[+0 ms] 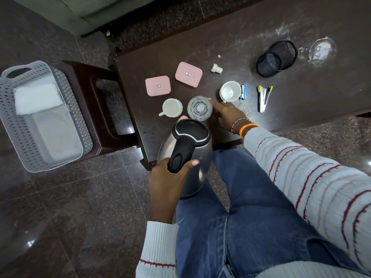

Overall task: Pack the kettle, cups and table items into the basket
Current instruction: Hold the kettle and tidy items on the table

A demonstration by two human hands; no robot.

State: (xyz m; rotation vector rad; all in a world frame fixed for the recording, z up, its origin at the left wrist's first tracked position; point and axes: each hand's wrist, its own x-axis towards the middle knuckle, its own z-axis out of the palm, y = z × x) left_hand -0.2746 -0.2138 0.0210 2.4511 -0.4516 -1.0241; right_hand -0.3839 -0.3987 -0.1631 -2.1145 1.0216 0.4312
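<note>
Two hands busy at once. Left hand (168, 177): fingers wrapped tight around black handle of steel kettle (186, 155), thumb over the top, kettle carried off the table edge, above the knees. Right hand (224, 115): fingers loosely together, tips touching rim of clear glass (199, 107), not yet closed around it. Farther out on dark table (301, 57): two white cups (172, 107) (230, 91), two pink lidded boxes (158, 85) (188, 74), small cream cap, staplers, black mesh pen holder (277, 58). Still farther, well apart to the left: grey basket (20, 137) on a brown stool, white cloth already inside. Step in hand, probably: kettle first, on its way to basket. Next move: swing kettle left, lower upright into free part of basket; glass needs firmer grip before lifting.
</note>
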